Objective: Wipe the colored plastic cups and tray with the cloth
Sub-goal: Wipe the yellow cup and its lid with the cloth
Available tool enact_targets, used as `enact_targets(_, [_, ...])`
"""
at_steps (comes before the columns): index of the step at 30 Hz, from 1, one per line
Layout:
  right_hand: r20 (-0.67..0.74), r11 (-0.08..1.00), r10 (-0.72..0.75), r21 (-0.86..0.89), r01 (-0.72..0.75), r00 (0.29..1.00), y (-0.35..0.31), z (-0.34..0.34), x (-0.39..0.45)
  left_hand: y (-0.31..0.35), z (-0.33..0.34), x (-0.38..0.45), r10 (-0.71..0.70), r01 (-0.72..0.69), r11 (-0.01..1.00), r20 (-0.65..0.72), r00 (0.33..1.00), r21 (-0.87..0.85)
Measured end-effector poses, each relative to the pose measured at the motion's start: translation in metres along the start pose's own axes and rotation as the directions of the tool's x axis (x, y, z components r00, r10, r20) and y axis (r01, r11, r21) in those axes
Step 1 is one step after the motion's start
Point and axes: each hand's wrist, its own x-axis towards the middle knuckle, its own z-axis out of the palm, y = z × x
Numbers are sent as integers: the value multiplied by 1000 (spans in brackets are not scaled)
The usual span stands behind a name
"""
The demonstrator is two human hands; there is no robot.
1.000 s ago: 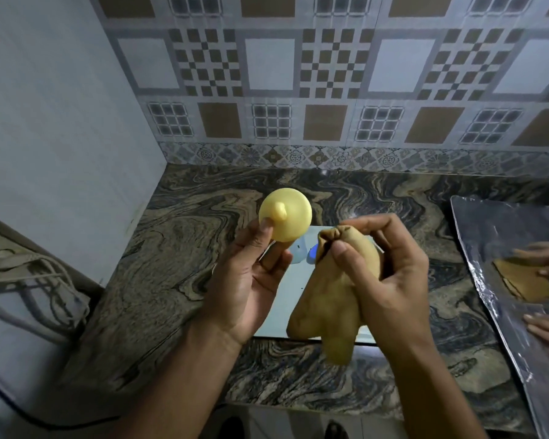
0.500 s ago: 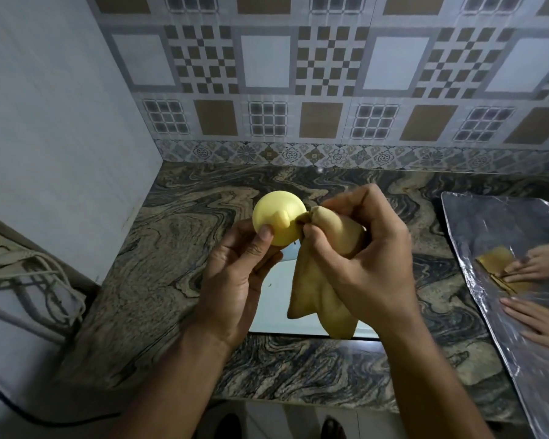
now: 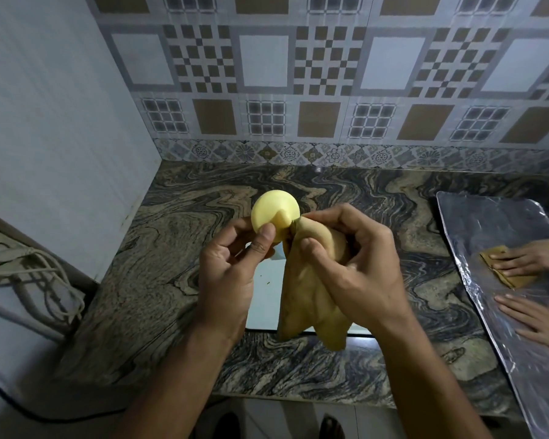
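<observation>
Holding a small yellow cup (image 3: 274, 213) up over the bench (image 3: 171, 248), the left hand (image 3: 232, 274) grips it with the thumb on the front and the other fingers curled behind it. The cup's round bottom faces the camera, and a little nub sticks out of it. No writing or brand shows on the cup or on anything else here.

The right hand (image 3: 358, 267) sits at 3 o'clock from the cup, its fingers pinched tight on a bunched tan cloth (image 3: 311, 289). The top of the cloth touches the cup's nub. The rest of the cloth hangs down toward 6 o'clock.

Under both hands lies a pale tray (image 3: 263, 299) flat on the bench.

Far off at 3 o'clock, another person's hands (image 3: 526, 258) press a folded brown cloth (image 3: 501, 274) on a shiny foil sheet (image 3: 488, 223).
</observation>
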Motion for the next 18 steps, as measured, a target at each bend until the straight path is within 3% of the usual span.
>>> enact_targets(3, [99,999,20,24,-22,995,0,-6,-2,6,2,2,-129,125,982,-24,991,-139])
enact_targets(6, [144,979,97,166,-121,985,-1,-13,-4,10,1,4,-288,282,895,35,957,-346])
enact_targets(9, [196,957,137,226,-180,971,-3,-19,-3,11,-2,4,-357,350,832,68,932,-431])
enact_targets(14, [224,953,147,227,-198,963,-11,-18,1,7,-1,2,-276,312,875,150,950,-370])
enact_targets(18, [161,976,129,151,-154,978,-13,-13,5,4,-7,1,-90,131,965,184,979,-226])
